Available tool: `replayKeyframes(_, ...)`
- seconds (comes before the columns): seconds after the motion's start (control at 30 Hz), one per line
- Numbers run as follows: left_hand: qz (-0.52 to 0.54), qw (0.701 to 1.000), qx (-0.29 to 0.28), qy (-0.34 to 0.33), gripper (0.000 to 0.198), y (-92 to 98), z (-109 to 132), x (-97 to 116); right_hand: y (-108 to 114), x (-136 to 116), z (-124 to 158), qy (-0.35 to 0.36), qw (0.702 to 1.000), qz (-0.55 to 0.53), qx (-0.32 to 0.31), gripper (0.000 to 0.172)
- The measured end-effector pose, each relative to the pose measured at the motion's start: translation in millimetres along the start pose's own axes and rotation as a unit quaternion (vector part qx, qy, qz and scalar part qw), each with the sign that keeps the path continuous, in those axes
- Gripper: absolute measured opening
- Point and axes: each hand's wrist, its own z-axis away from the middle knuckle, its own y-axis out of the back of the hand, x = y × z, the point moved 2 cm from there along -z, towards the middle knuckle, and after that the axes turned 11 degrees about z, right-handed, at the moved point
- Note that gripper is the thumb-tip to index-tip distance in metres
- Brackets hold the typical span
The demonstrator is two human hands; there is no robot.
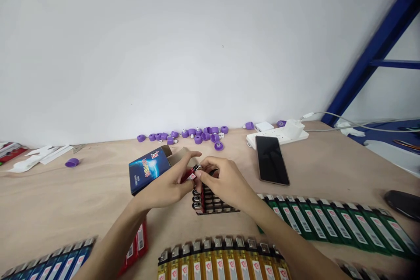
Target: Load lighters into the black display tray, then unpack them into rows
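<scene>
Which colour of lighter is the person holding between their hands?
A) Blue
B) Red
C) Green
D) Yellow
B. A red lighter is held between the fingers of the left hand and the right hand, with its metal head showing at the top.

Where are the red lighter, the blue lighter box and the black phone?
red lighter (188, 176), head view, on its red body
blue lighter box (148, 170), head view, on its printed panel
black phone (271, 160), head view, on its dark screen
</scene>
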Motion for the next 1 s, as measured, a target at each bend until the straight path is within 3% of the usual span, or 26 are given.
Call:
replayKeyframes(0.13,-0.037,0.997,0.06,-0.012,0.054,0.5,-4,-2,5,7,-4,-0.023,0.997,-0.007,0.071,0.01)
replayKeyframes(0.23,-0.061,0.993,0.099,-0.005,0.043,2.8,-10,-9,9,20,-8,-0.056,0.992,0.02,0.114,0.009)
replayKeyframes(0.47,-0.089,0.994,0.058,0.04,0.036,4.2,-15,-30,-4,42,-8,-0.069,0.994,0.079,0.03,0.014)
replayKeyframes(0.77,-0.082,0.995,0.027,0.049,0.034,2.6,-16,-29,-13,39,-4,-0.025,0.995,0.102,-0.002,0.01)
replayKeyframes(1.0,-0.086,0.994,0.036,0.056,0.031,1.9,-15,-23,-19,37,-1,-0.022,0.988,0.15,-0.03,0.011)
